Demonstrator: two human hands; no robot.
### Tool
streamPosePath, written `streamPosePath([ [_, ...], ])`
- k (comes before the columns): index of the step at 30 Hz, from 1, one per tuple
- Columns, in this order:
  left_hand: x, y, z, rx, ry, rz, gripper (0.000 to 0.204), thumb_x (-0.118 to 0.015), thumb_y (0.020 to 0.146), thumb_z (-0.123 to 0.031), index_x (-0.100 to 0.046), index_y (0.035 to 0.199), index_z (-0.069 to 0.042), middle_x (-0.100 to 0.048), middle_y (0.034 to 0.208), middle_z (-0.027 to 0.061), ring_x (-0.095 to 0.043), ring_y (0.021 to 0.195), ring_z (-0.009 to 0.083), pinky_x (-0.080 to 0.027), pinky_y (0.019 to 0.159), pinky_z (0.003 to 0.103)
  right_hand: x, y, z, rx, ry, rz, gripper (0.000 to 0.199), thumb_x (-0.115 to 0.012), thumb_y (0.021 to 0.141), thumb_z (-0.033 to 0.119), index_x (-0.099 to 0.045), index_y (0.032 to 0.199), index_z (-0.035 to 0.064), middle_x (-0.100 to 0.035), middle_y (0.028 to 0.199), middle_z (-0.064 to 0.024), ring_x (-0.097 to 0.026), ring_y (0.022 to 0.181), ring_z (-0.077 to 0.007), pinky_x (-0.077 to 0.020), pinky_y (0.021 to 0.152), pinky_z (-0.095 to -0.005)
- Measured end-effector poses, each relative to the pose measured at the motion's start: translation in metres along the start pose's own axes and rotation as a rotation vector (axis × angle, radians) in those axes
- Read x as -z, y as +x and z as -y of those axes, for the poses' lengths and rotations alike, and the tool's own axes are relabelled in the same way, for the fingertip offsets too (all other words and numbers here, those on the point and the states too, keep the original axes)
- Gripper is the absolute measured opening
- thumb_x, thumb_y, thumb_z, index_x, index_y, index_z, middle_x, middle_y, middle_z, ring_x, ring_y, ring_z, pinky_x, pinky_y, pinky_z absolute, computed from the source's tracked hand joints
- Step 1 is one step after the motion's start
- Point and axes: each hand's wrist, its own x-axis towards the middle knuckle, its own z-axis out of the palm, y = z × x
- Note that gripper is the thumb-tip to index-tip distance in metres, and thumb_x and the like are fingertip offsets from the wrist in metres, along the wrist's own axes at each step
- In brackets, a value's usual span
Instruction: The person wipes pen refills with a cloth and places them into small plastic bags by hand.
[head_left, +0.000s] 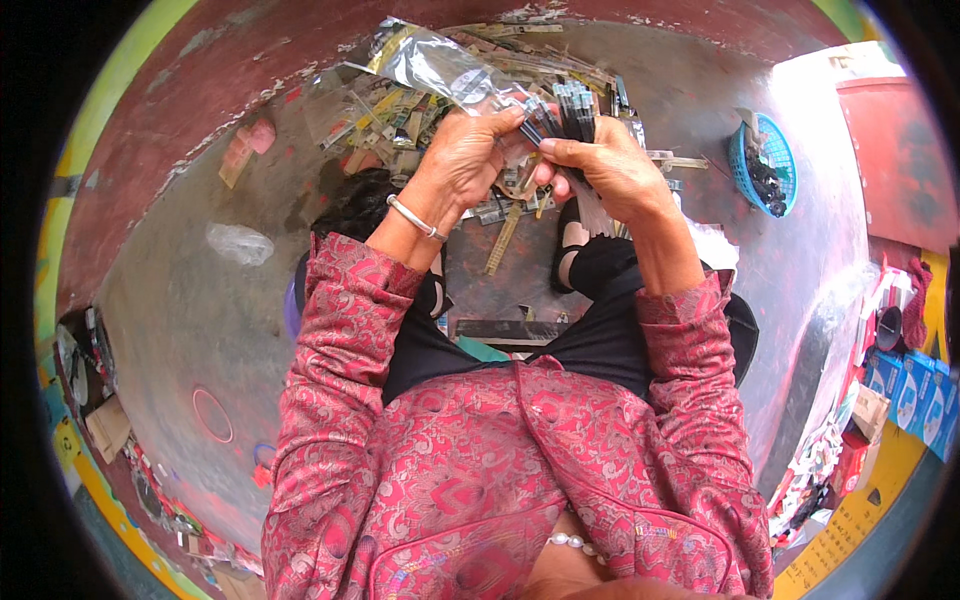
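Observation:
My left hand is closed on a long clear plastic bag, which stretches away to the far left. Some dark contents show at the bag's far end. A bundle of thin dark sticks with pale blue ends, looking like pen refills, stands up in my closed right hand. More of these sticks lie between the two hands, at the bag's near end. Whether they are inside the bag or beside it, I cannot tell. Both hands nearly touch, held above the floor in front of my knees.
Beyond and below my hands, a heap of clear and yellowish packaging strips covers the floor. At the right stands a blue plastic basket with dark things in it. A crumpled clear bag lies left. Blue-and-white boxes line the right side.

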Motion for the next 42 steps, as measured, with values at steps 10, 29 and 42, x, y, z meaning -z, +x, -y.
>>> streamPosePath([
  [10, 0.004, 0.007, -0.016, 0.044, -0.223, 0.160, 0.046, -0.039, 0.091, -0.031, -0.040, 0.118, 0.007, -0.050, 0.115, 0.0184, -0.049, 0.107, 0.0255, -0.038, 0.095, 0.038, 0.000, 0.003, 0.006, 0.000, -0.291, 0.014, 0.022, -0.054, 0.080, 0.018, -0.057, 0.071, -0.0020, -0.058, 0.058, -0.0055, -0.055, 0.049, -0.0109, -0.0445, 0.048, -0.0245],
  [29, -0.001, 0.010, 0.015, -0.095, -0.135, 0.175, 0.012, -0.050, 0.082, -0.012, -0.054, 0.081, 0.000, -0.059, 0.068, 0.0100, -0.056, 0.049, 0.0211, -0.045, 0.037, 0.031, -0.003, 0.020, -0.018, 0.056, -0.211, -0.129, 0.028, -0.053, 0.086, 0.031, -0.054, 0.073, 0.0053, -0.051, 0.055, -0.0009, -0.044, 0.040, -0.0069, -0.0333, 0.036, -0.0187],
  [42, 0.016, 0.017, 0.019, -0.113, -0.252, -0.116, 0.009, -0.054, 0.079, -0.005, -0.061, 0.075, -0.002, -0.061, 0.071, 0.0078, -0.057, 0.062, 0.0180, -0.046, 0.052, 0.030, -0.028, 0.001, 0.006, -0.065, -0.113, -0.014, 0.022, -0.051, 0.086, 0.024, -0.054, 0.094, 0.0044, -0.057, 0.061, -0.0035, -0.051, 0.044, -0.0078, -0.0389, 0.039, -0.0178],
])
